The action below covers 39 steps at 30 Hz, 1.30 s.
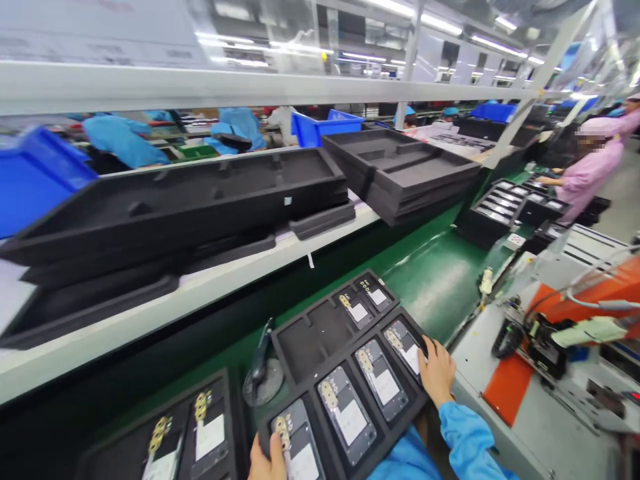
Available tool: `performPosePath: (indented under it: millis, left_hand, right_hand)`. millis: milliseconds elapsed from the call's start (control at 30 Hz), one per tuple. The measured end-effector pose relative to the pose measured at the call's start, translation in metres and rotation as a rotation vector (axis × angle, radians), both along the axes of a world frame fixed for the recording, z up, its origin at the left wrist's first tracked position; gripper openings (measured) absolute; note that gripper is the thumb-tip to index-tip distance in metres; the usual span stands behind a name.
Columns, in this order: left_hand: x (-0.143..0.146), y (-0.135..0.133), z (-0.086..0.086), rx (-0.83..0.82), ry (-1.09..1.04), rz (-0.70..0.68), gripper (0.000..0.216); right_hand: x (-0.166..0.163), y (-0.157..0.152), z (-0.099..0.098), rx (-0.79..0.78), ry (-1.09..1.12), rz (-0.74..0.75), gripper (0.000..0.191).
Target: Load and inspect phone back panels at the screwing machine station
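A black foam tray (345,353) spans the space between my hands, tilted toward me. My left hand (267,460) grips its near left edge, partly cut off by the frame bottom. My right hand (437,370) is closed on its right edge, thumb on top beside a phone body (404,347). Several phone bodies, dark with a white label and gold-coloured parts, fill the front row, among them one phone body (345,413) in the middle. Behind them are two more, including a phone body (356,311), and bare recesses at the left.
Another foam tray (233,427) with phone bodies lies at lower left. A dark handheld tool (260,357) stands by a round clear dish (267,387). Stacked foam trays (200,207) line the shelf. An orange-and-white machine (545,353) stands right; a person in pink (593,167) works beyond.
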<state>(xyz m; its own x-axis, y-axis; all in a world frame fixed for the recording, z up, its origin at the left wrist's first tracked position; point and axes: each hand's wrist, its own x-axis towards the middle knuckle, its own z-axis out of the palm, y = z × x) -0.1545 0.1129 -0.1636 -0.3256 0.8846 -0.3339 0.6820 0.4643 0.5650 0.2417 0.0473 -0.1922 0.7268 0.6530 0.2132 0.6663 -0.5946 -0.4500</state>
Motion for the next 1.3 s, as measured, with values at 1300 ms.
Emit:
performPosePath:
  millis: [1300]
  left_hand:
    - [-0.052,0.06,-0.01,0.018,0.143,-0.168,0.027]
  right_hand:
    - [-0.001,-0.007,0.006,-0.145,-0.016,0.002,0.054]
